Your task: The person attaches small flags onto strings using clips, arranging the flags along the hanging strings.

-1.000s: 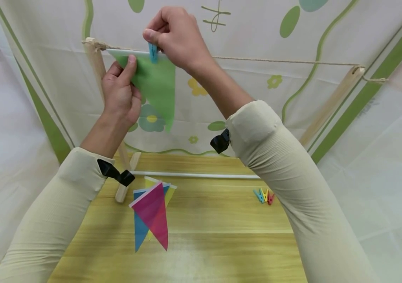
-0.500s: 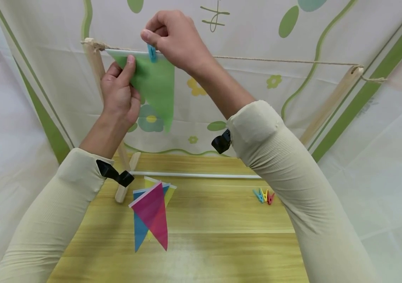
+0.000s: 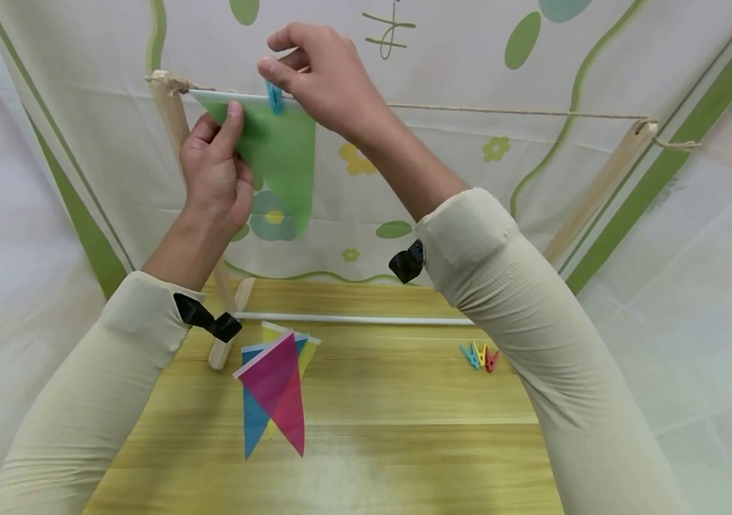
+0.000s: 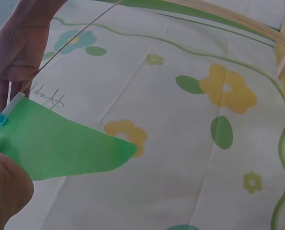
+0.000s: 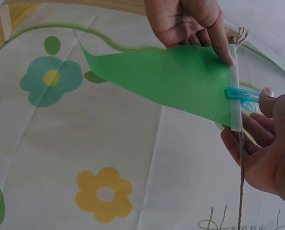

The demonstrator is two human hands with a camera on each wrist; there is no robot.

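A green pennant (image 3: 285,150) with a white top edge hangs at the left end of a twine line (image 3: 469,109). My left hand (image 3: 214,168) pinches its upper left part, thumb in front. A blue clothespin (image 3: 274,98) is clipped over the white edge and the twine. My right hand (image 3: 330,75) is just above the clothespin, with index finger and thumb spread apart. In the right wrist view the thumb (image 5: 267,98) lies at the handle end of the clothespin (image 5: 243,95); whether it touches cannot be told.
Pink (image 3: 275,386), blue (image 3: 255,415) and yellow (image 3: 310,352) pennants overlap on the wooden table (image 3: 366,465). Several small clothespins (image 3: 481,356) lie at the right. Wooden posts (image 3: 604,186) carry the twine, and a white rod (image 3: 353,318) runs between them low down. Behind hangs a printed cloth.
The right index finger has lifted away from the thumb, and that hand's fingers have loosened. The clothespin stays on the pennant's edge. My left hand keeps its pinch.
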